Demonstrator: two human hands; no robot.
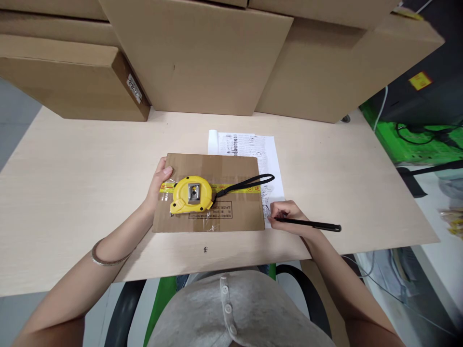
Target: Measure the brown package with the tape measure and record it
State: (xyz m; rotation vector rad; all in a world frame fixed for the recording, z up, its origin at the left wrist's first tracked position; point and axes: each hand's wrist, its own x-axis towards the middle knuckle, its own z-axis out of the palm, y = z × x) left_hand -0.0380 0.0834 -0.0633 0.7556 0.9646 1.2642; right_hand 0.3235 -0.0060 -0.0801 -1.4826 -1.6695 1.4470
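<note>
A small cardboard box (238, 168) with yellow printed tape lies in front of me. My left hand (157, 183) grips its left edge, the thumb on top. On the box rests a yellow tape measure (198, 188), its black wrist strap (249, 182) stretching to the right past the box edge. Written paper sheets (270, 159) lie partly under the box, showing behind it and to its right. My right hand (287, 214) is closed around a black pen (314, 224), with the tip end at the paper beside the box's right edge.
Large cardboard boxes (202, 58) stand along the table's far side, with a flatter labelled box (72, 86) at the left. The light wooden table (83, 193) ends just before my body. Cables and a green surface (408, 149) lie beyond its right edge.
</note>
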